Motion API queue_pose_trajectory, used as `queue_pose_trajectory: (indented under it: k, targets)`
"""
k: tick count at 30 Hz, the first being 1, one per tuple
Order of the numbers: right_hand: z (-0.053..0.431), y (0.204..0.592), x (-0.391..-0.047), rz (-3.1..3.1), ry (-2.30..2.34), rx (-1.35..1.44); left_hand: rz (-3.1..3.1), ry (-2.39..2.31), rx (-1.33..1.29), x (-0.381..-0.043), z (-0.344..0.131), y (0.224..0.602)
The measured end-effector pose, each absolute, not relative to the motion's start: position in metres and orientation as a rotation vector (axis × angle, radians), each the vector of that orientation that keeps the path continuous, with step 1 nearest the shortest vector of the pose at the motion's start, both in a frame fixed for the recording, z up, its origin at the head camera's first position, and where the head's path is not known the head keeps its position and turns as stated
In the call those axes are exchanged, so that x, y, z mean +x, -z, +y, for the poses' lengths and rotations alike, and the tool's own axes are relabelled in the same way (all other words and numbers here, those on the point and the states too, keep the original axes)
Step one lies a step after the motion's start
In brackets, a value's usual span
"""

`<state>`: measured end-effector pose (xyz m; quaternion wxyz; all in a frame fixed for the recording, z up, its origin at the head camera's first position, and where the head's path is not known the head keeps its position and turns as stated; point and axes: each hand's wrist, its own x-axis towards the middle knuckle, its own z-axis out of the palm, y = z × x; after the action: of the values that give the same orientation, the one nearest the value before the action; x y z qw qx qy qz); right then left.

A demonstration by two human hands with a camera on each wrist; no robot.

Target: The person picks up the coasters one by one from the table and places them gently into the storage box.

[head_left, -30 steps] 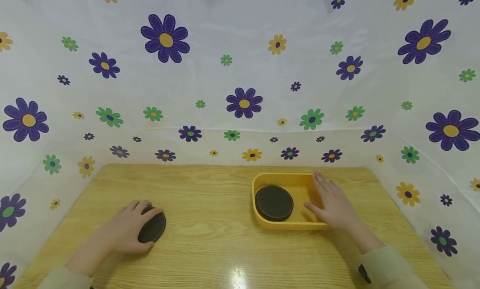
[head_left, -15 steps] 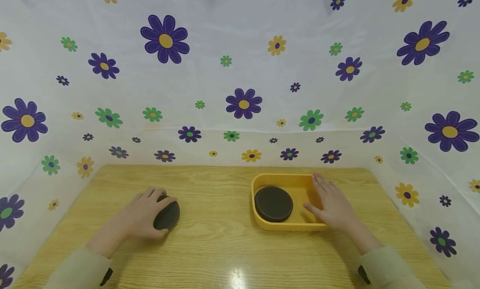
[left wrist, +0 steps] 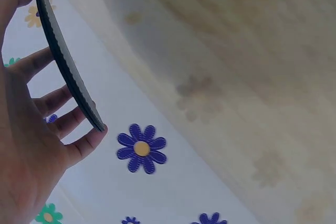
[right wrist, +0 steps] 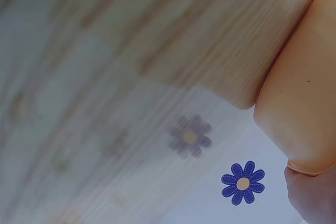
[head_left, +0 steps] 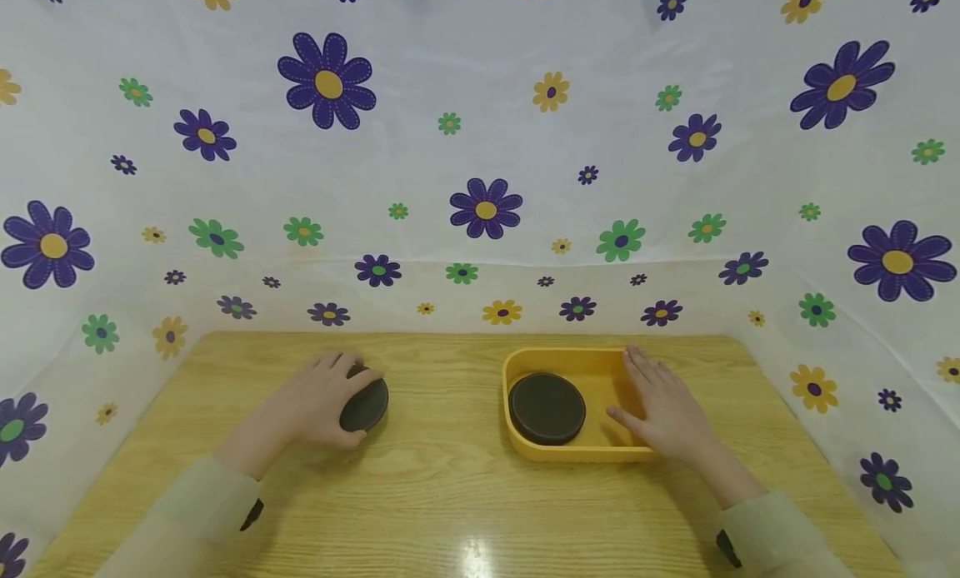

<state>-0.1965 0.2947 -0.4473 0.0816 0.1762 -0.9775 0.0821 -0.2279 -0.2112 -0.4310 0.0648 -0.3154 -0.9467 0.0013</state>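
Note:
My left hand (head_left: pixel 318 407) holds a thin black round coaster (head_left: pixel 369 407) by its edge, left of the middle of the table. The left wrist view shows this coaster (left wrist: pixel 68 66) edge-on, between the thumb and the fingertips, above the wood. On the right, my right hand (head_left: pixel 667 411) rests over the right end of a yellow rectangular box (head_left: pixel 577 454) with rounded corners, fingers straight and thumb spread over the inside. Another dark round coaster (head_left: pixel 547 407) lies flat in the box's left part. In the right wrist view the box's outer wall (right wrist: pixel 302 82) fills the right side.
The light wood table (head_left: pixel 442 511) runs back to a white cloth (head_left: pixel 420 161) printed with purple, green and yellow flowers, which encloses the back and both sides. Bare wood lies between the left hand and the box.
My left hand has moved to the right and away from me with the coaster in its grip. The right hand and the box have stayed in place.

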Motion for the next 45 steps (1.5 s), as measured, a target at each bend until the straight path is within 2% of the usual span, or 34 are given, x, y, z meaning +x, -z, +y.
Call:
queue_pose_trajectory:
  k: [17, 45]
  targets:
    - [0.294, 0.449, -0.196, -2.882, -0.244, 0.529, -2.780, -0.121, -1.145, -0.256, -0.153, 0.399]
    - [0.295, 0.449, -0.197, -2.914, -0.242, 0.527, -2.687, -0.306, -1.367, -0.266, -0.058, 0.384]
